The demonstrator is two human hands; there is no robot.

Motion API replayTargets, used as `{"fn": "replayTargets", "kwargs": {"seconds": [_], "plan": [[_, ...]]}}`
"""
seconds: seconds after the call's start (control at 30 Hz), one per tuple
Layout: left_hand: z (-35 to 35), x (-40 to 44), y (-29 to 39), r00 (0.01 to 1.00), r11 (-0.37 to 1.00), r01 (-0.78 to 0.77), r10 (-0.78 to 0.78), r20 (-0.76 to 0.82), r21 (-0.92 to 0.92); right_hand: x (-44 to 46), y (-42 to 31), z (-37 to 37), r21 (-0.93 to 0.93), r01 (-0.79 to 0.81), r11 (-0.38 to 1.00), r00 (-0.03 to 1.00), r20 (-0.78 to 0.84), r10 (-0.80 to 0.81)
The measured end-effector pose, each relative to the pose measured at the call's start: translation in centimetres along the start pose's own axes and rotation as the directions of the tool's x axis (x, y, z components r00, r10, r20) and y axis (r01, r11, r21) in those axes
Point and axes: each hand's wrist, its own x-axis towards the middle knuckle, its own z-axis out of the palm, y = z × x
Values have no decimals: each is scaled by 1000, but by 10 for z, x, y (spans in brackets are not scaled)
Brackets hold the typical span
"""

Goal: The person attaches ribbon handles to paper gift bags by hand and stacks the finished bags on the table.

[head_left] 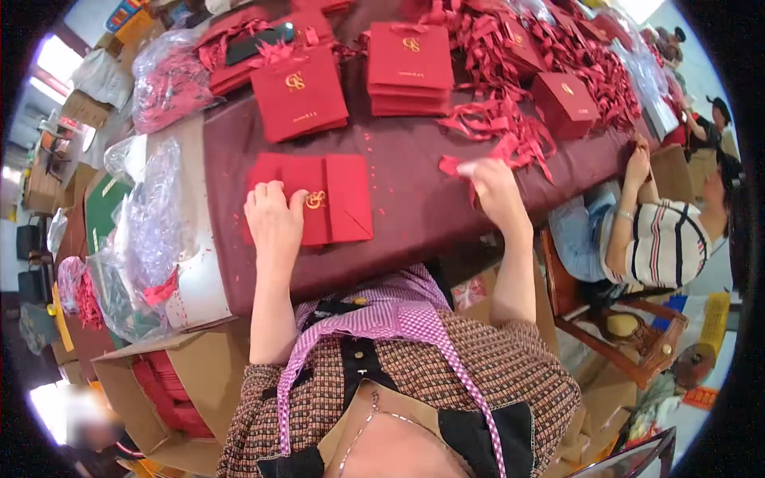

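Observation:
A flat red paper gift bag with a gold logo lies on the table in front of me. My left hand rests on the left part of this bag, its thumb apart from the fingers near the logo. Off to the right, my right hand is closed at the fingertips on a red ribbon, slightly smeared by motion. Just beyond that hand, a loose heap of red ribbons spreads across the cloth.
Stacked red bags and another bag pile stand at the back, near a dark phone. Plastic-wrapped goods lie left. A cardboard box holds red items below. A co-worker in a striped shirt sits right.

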Motion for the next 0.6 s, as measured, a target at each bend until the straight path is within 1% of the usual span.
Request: {"fn": "replayTargets", "kwargs": {"seconds": [0.03, 0.1, 0.13, 0.17, 0.27, 0.33, 0.4, 0.47, 0.5, 0.53, 0.57, 0.6], "plan": [[3, 0, -2, 1000, 1000, -13, 13, -19, 20, -6, -5, 1, -41, -18, 999, 1000, -22, 17], [4, -2, -1, 999, 998, -18, 20, -36, 57, -13, -10, -3, -115, -51, 992, 993, 99, 62], [4, -1, -1, 999, 999, -17, 19, -45, 50, -17, -10, 2, -152, -6, 988, 997, 74, 17], [5, -1, -1, 999, 999, -17, 19, -51, 42, -19, -10, 4, -143, 10, 990, 997, 75, 1], [7, -1, 0, 996, 1000, -19, 20, -90, 14, -22, -13, 9, -121, -60, 991, 997, 34, 65], [8, -1, 0, 995, 1000, -21, 21, -100, 1, -21, -11, 12, -123, -70, 990, 996, 42, 75], [6, -1, 3, 986, 999, -32, 26, -163, -32, -19, -12, 17, -127, -75, 989, 995, 53, 82], [3, -1, 4, 988, 1000, -11, 6, -157, -29, -14, -15, 24, -92, -105, 990, 990, -102, 95], [4, 0, 3, 990, 995, 4, -17, -138, -95, -8, -21, 24, -140, -40, 989, 988, -153, 18], [4, -1, 1, 992, 987, 21, -40, -116, -160, -1, -28, 24, -134, -29, 991, 989, -145, 9], [5, -2, -1, 991, 981, 9, -34, -128, -193, 8, -37, 24, -27, 26, 999, 975, -219, -32], [4, -2, -1, 991, 982, 18, -43, -129, -188, 16, -46, 27, 77, 87, 993, 953, -296, -61]]}}
